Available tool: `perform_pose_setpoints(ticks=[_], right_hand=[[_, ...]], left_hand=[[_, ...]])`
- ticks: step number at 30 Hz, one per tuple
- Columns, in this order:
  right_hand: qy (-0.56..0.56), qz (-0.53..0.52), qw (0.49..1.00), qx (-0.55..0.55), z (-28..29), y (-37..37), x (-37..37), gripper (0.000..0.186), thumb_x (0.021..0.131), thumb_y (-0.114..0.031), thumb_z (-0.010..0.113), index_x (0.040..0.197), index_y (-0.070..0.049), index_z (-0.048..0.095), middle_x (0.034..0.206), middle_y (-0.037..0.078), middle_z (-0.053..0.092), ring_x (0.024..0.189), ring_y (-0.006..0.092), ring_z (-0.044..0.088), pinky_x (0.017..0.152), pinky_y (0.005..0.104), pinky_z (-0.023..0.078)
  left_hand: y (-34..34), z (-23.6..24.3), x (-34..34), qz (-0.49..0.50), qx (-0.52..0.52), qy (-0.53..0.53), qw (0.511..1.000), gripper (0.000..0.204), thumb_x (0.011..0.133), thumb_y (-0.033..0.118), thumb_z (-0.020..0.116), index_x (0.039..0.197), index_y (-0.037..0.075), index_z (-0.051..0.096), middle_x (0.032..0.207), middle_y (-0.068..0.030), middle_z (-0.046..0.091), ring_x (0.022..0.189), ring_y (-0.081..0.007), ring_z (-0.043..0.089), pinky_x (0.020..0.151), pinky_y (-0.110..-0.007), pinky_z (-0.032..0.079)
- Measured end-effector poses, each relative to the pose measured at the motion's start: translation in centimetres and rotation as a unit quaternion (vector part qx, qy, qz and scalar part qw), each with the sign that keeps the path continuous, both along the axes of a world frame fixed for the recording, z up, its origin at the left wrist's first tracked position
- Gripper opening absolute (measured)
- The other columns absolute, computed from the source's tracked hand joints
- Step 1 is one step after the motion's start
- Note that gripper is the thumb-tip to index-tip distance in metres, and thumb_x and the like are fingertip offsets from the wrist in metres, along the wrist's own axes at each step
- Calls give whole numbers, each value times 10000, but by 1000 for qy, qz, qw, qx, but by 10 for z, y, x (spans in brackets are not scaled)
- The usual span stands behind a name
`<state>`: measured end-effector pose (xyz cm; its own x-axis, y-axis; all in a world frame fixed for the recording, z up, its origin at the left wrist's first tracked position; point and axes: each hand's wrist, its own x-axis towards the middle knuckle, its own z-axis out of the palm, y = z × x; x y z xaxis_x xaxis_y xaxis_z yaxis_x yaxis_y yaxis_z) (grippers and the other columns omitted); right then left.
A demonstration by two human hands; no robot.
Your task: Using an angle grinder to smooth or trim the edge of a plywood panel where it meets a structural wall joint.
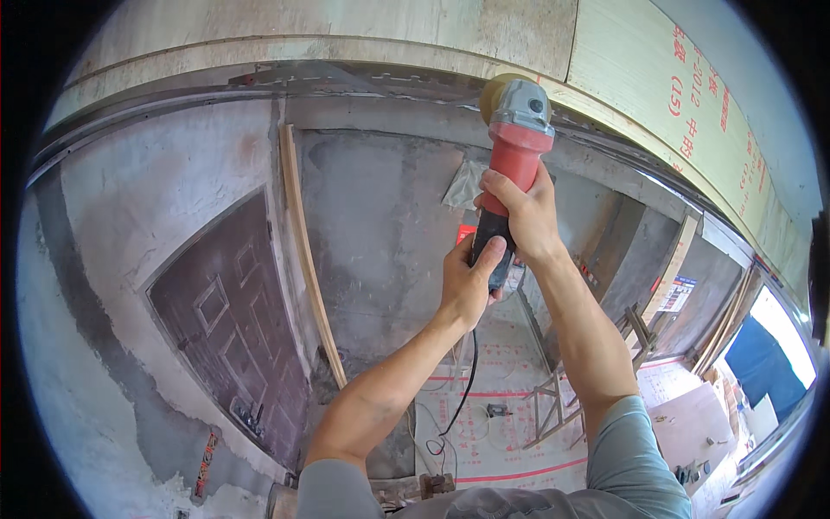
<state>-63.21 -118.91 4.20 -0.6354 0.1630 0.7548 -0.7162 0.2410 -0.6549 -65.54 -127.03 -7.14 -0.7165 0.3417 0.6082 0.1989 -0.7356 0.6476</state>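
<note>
Both my arms are raised, with an angle grinder (513, 163) held up in front of me. My right hand (532, 216) wraps around its red body. Lower down, my left hand (467, 285) is closed on the black rear part, and a black cord (469, 381) hangs from there. The grinder's grey head points up, its yellowish disc (493, 97) at the lower edge of a plywood panel (415, 54). Whether the disc touches the wood, I cannot tell. A dark metal rail (380, 84) runs just beneath that edge.
A brown panelled door (238, 329) stands at the left, beside an upright wooden strip (309, 259). Below are a floor covering with red lines (519, 471), a small tool (498, 410) and a wooden trestle or ladder (549, 411). A pale board (692, 428) lies at the right.
</note>
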Motion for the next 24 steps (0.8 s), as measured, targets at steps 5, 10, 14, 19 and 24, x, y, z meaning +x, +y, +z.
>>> perform_pose_setpoints(ticks=[5,10,14,19,24], right_hand=[[-7,-16,1000,4,1,-2,1,424,856,-156,769,1153,6,513,939,85,611,727,182,660,670,341,585],[6,7,1000,-24,-1,4,-4,422,852,-166,770,1143,0,512,931,83,610,725,180,660,654,343,573],[8,12,1000,-19,6,-6,-7,420,854,-170,769,1144,-4,513,932,82,614,724,181,661,649,342,563],[7,4,998,-59,1,-9,-3,401,861,-164,762,1142,-15,517,922,81,617,724,182,661,651,335,553],[16,7,998,-64,-4,-10,-8,402,857,-167,765,1139,-16,520,926,86,620,734,180,663,651,331,548]], left_hand=[[-2,-1,-3,-16,6,-11,1000,489,936,519,725,992,43,627,779,-34,668,486,-79,535,399,-238,398],[-5,4,1,10,-33,3,999,478,962,525,682,972,59,576,687,-48,588,466,-118,536,386,-255,357],[-11,5,-6,13,-13,-16,1000,457,936,498,730,959,57,615,698,-7,595,455,-86,516,381,-240,394],[-20,9,-4,4,-45,-15,999,477,922,520,737,938,60,611,652,8,546,441,-88,508,376,-240,387],[-24,5,-8,8,-76,-15,997,476,928,526,728,918,65,607,657,0,562,436,-88,512,377,-239,379]])
